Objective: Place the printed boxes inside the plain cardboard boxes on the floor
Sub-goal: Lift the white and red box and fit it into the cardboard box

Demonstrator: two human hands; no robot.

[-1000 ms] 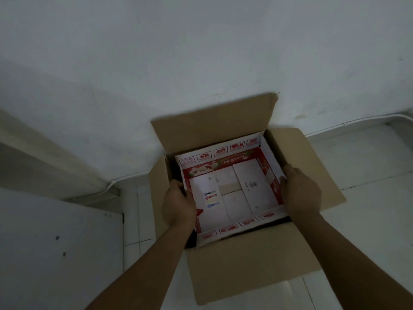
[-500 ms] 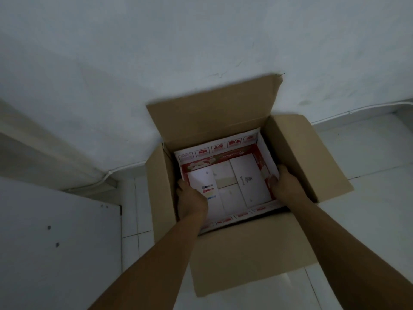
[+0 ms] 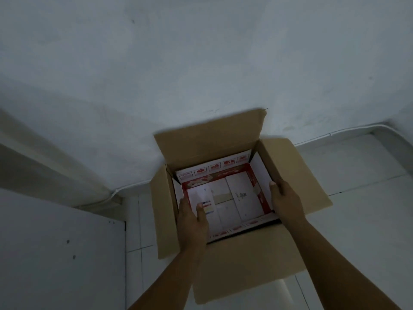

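A plain cardboard box stands open on the floor against the wall, its four flaps spread outward. Inside it sits a red-and-white printed box, open at the top, its white inner flaps folded flat. My left hand is on the printed box's left side, thumb resting inside on a white flap. My right hand grips the printed box's right wall, thumb inside and fingers hidden between the two boxes. The printed box's lower part is hidden by the outer box.
A white wall rises directly behind the box, with a thin white cable along its base. A white panel stands at the left. Pale floor tiles lie to the right and in front.
The printed box has sunk deeper into the cardboard box. Both hands followed it down, and my left thumb now lies inside on a flap.
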